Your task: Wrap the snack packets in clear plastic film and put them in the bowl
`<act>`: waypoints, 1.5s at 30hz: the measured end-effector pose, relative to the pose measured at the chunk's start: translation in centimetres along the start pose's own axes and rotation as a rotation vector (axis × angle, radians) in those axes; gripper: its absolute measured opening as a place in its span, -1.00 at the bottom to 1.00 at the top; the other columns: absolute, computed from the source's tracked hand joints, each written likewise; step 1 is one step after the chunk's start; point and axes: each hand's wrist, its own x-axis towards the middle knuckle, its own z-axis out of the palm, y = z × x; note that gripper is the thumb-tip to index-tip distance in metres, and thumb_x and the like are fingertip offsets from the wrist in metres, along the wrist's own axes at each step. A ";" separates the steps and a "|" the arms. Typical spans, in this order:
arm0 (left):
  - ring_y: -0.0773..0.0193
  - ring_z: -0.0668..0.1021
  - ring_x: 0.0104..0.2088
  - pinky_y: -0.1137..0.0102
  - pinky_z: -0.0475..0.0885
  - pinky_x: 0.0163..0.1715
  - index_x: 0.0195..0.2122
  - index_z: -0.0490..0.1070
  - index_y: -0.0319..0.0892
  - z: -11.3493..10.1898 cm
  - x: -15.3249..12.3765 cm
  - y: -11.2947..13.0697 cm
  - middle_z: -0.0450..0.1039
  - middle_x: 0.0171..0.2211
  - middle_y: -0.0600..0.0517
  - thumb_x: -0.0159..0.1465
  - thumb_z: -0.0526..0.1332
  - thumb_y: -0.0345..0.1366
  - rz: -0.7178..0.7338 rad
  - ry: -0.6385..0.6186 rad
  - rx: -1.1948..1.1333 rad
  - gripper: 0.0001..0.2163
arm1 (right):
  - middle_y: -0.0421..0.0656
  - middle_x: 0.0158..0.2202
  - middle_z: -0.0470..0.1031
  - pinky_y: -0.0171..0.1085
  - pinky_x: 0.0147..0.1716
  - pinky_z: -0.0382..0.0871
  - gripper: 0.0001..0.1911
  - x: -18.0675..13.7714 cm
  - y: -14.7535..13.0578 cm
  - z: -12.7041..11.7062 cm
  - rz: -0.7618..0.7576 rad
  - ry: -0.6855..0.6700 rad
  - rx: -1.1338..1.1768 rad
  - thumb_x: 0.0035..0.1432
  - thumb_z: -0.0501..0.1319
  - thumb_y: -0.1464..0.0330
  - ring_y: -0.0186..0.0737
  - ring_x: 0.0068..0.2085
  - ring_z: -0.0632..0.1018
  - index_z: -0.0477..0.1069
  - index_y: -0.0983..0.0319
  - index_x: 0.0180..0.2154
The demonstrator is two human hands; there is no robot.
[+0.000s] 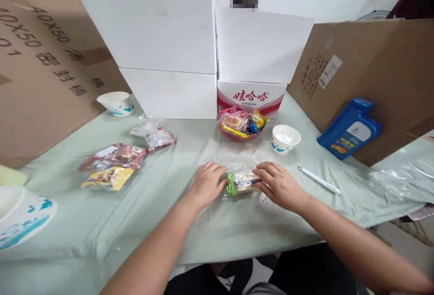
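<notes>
A clear-wrapped snack packet (244,182) with a bright green left end and a pale, grainy-looking middle lies across the table in front of me. My left hand (207,185) grips its green end, thumb and fingers closing on the wrapper. At the other end, my right hand (280,185) pinches the packet between curled fingers and thumb, covering its right tip. Loose transparent plastic (242,154) lies just beyond the packet. Further back stands a reddish bowl (233,135) full of wrapped snacks, with a white paper cup (285,139) to its right.
White boxes (169,91) wall off the back. Cardboard boxes flank both sides, a blue bottle (351,130) leaning against the right one. A white pen-like tool (319,180) lies right of my hand. Snack bags (115,159) and paper bowls (117,103) occupy the left.
</notes>
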 end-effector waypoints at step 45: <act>-0.11 0.40 0.09 0.17 0.36 0.05 0.11 0.35 -0.19 -3.4 -0.9 2.2 0.33 0.11 -0.18 -0.07 0.49 -0.14 -0.170 -0.436 -0.039 -0.29 | 0.01 -0.28 0.57 -0.22 -0.31 0.24 -0.73 8.4 3.1 -0.1 0.069 -0.470 -0.322 0.20 0.05 0.36 -0.04 -0.29 0.56 0.33 0.31 -0.09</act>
